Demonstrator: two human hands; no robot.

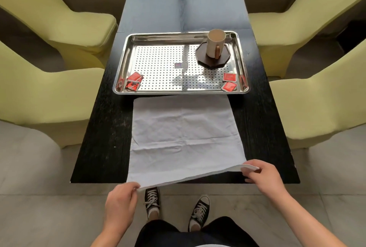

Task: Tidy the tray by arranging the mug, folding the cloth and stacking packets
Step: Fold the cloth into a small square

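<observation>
- Left hand (120,204) grip is pinching one cloth (184,133) corner; right hand (261,175) grip is pinching the other.
- Beyond both grips, the red packets (229,77) are showing unreadable print.

You cannot read any words or numbers here. The small sticker (180,65) in the middle of the tray (126,56) has some marks on it, but they are too tiny and blurry for you to make out. The red packets (229,77) in the near corners of the tray have little marks on them too, and you cannot read those either.
</observation>
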